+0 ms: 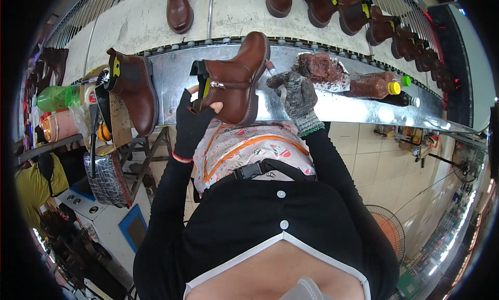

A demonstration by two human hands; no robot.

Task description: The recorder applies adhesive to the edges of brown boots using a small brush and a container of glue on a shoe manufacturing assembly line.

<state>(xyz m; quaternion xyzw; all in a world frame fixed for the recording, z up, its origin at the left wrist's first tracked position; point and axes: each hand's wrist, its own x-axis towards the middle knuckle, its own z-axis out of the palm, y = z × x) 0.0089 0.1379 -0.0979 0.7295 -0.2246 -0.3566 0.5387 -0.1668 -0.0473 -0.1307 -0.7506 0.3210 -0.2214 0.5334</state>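
Observation:
A brown leather ankle boot [234, 76] with a side zipper lies tilted over the metal ledge, its toe pointing away and to the right. My left hand [191, 118], in a black fingerless glove, grips the boot by its open top, thumb on the outside. In a grey knit glove, my right hand [299, 97] is closed round a small brush [270, 68] with a brownish tip. That tip is at the edge of the boot's sole, near the forefoot. The brush's handle is mostly hidden by my fingers. Right of this hand, a brown crumpled mass [318, 69] sits on a foil-like sheet.
Another brown boot [136, 92] stands at the left beside a cardboard box [122, 123]. Bottles with yellow [393, 88] and green [406, 81] caps lie on the ledge at right. Beyond is a conveyor [140, 19] carrying several boots [353, 14]. A fan [387, 230] is behind, lower right.

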